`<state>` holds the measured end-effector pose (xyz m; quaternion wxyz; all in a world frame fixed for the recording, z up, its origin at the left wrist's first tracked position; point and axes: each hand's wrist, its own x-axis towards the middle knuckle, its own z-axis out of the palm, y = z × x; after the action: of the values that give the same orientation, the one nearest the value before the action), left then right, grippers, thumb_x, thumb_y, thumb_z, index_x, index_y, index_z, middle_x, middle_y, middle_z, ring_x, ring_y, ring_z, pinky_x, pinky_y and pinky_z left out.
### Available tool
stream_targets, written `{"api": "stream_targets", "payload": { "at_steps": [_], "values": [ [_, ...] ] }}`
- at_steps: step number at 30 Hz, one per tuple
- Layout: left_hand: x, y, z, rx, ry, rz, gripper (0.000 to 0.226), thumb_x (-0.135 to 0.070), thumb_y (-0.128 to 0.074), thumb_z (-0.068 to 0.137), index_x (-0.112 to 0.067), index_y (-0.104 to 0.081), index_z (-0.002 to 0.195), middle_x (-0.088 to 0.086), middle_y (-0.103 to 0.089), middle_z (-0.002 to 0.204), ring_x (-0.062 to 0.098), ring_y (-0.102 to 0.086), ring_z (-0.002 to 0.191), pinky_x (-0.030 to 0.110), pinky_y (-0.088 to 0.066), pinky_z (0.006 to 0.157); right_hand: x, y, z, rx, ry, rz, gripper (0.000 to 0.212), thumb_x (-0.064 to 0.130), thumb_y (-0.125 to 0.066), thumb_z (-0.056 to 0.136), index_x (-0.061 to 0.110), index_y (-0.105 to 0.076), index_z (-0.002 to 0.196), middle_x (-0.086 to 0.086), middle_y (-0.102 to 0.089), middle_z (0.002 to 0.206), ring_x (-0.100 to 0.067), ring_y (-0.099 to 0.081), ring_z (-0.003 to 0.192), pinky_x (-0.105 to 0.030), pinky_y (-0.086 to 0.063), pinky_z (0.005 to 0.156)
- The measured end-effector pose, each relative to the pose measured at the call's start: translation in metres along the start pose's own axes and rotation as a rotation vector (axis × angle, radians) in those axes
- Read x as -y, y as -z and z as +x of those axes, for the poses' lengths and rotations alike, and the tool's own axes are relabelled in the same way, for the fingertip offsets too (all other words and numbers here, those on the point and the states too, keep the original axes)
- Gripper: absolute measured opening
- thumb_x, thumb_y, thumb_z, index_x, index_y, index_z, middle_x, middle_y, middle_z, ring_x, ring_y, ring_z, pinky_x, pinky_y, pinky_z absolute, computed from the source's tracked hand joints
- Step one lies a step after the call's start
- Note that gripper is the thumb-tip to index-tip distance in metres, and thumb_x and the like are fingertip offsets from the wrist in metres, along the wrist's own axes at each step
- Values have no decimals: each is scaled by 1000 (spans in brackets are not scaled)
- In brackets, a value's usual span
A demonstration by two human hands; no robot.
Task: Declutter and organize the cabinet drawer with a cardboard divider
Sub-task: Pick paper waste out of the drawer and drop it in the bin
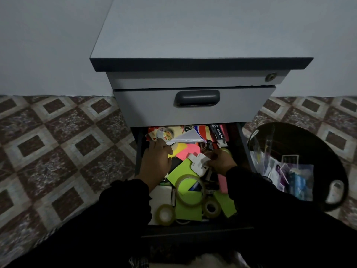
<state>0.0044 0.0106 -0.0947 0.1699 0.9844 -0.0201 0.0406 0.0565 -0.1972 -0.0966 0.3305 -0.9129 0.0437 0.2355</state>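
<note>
**Hands sorting a cluttered cabinet drawer**

Clutter fills the open lower drawer [242, 140] of a grey cabinet [193, 45], seen from above by the person kneeling before it. Both arms, in dark sleeves, reach into it. The left hand [157, 161] lies at the back left, its fingers curled and pinching a crinkled wrapper [161, 134] beside a white sheet of paper [190, 136]. The right hand [222, 161] is at the middle right, its fingers closed around a small white plastic piece [199, 161].

The sorting looks to be at an early stage. Lime green paper [188, 207], pink paper [186, 151], a large tape roll [190, 190], two smaller tape rolls [166, 214] near the front, and a stapler box [220, 133] at the back lie jumbled and overlapping. No cardboard divider can be seen anywhere, so fitting it probably remains to be done, along with clearing and grouping nearly everything.

To the right, on the patterned tile floor [63, 142], stands a dark bin [336, 171] holding discarded plastic packaging [286, 171], which suggests some rubbish has been thrown out. The closed upper drawer [195, 105] overhangs the back of the open one, hiding what lies deepest. The light is dim.
</note>
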Motion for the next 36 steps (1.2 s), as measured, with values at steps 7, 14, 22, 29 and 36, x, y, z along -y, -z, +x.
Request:
{"api": "stream_targets", "payload": {
  "at_steps": [7, 14, 22, 29, 36],
  "values": [
    [6, -5, 2, 211, -21, 340, 17, -17, -64, 82, -11, -66, 98, 22, -17, 154, 39, -26, 139, 54, -35, 102, -15, 32, -5, 75, -78, 105, 16, -1, -62, 84, 10, -52, 92, -4, -52, 69, -17, -48, 52, -26, -42, 45],
    [5, -4, -2, 404, -4, 431, 48, -15, -33, 97, -1, -26, 143, 10, 8, 158, 21, -2, 146, 42, -24, 109, -15, 47, -11, 107, -46, 32, 25, -2, -60, 85, 15, -49, 72, 0, -51, 68, -11, -50, 55, -16, -43, 39],
    [-25, 12, -36, 424, -102, 546, 52, -13, -27, 98, 1, -16, 147, 19, -7, 156, 34, -25, 138, 45, -29, 105, -16, 67, -33, 129, -29, -42, 18, 2, -61, 86, 12, -51, 97, -2, -53, 76, -10, -49, 57, -9, -40, 35],
    [-38, 21, -62, 511, -270, 588, 45, -8, -27, 100, 4, -28, 143, 23, -6, 156, 36, -17, 141, 42, -20, 109, -21, 72, -55, 126, -46, -93, 29, 2, -61, 86, -2, -56, 114, -8, -55, 91, -9, -50, 60, -8, -40, 34],
    [-46, 25, -64, 699, -342, 613, 32, -12, -33, 99, -1, -50, 123, 23, -37, 142, 34, -41, 124, 48, -33, 91, -24, 74, -59, 102, -59, -82, 30, 4, -61, 87, -1, -55, 116, -19, -61, 115, -14, -56, 69, -11, -43, 37]
  ]
}}
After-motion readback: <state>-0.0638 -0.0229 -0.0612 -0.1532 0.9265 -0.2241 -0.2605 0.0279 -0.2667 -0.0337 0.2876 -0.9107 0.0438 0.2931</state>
